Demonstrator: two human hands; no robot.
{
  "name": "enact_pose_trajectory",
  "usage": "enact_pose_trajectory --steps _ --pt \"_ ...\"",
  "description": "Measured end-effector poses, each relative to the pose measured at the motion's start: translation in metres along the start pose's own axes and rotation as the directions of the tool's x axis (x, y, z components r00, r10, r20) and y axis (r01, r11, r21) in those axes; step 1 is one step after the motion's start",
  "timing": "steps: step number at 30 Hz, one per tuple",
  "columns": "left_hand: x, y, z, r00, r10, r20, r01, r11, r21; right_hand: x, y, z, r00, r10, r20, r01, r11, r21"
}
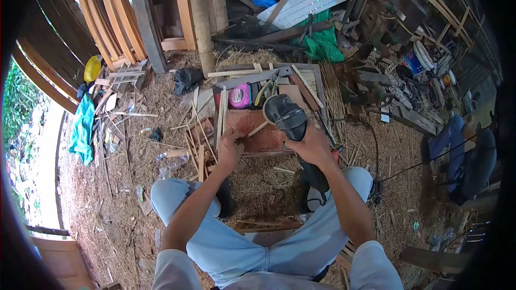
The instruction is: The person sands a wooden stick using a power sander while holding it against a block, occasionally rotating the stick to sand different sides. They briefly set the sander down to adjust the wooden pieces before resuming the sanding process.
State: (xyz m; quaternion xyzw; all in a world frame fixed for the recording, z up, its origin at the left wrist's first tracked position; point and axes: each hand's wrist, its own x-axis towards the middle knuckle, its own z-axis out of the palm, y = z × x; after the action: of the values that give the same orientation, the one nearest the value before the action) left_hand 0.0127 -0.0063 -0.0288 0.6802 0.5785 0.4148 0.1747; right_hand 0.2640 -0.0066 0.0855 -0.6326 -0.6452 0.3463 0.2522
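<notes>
My right hand (313,144) is wrapped round the body of a black angle grinder (290,118), its round disc facing left. Pinched in my left hand (231,142) is a thin wooden stick (257,129), whose far end meets the disc's edge. Both hands are over a low wooden bench with a reddish-brown top (250,121). Behind the grinder lie a pink tape measure (239,95) and pliers (263,94) with yellow-and-black handles. A long flat grey blade (247,80) rests across the bench's far side.
Wood strips (201,156) lie left of the bench, and shavings (137,166) cover the ground. A dark cable (376,147) runs along the right. Bamboo posts (200,27) stand behind, with green sheeting (325,45) nearby. Another person's blue-clad leg (447,139) shows at far right.
</notes>
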Motion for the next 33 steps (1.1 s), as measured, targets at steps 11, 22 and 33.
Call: enact_pose_trajectory --steps 11,22,33 --pt "-0.002 -0.013 0.009 0.994 0.091 -0.064 -0.094 0.995 -0.038 -0.003 0.002 0.028 0.988 -0.153 0.03 0.155 0.986 -0.06" --pt "0.004 0.002 0.003 0.997 0.065 0.047 -0.058 0.988 -0.141 0.008 0.011 0.002 0.999 0.044 -0.002 -0.044 0.996 -0.08" --pt "0.006 -0.002 0.002 0.989 0.145 0.031 -0.141 0.984 -0.109 0.034 0.034 -0.015 0.989 0.042 -0.138 -0.053 0.996 -0.076"
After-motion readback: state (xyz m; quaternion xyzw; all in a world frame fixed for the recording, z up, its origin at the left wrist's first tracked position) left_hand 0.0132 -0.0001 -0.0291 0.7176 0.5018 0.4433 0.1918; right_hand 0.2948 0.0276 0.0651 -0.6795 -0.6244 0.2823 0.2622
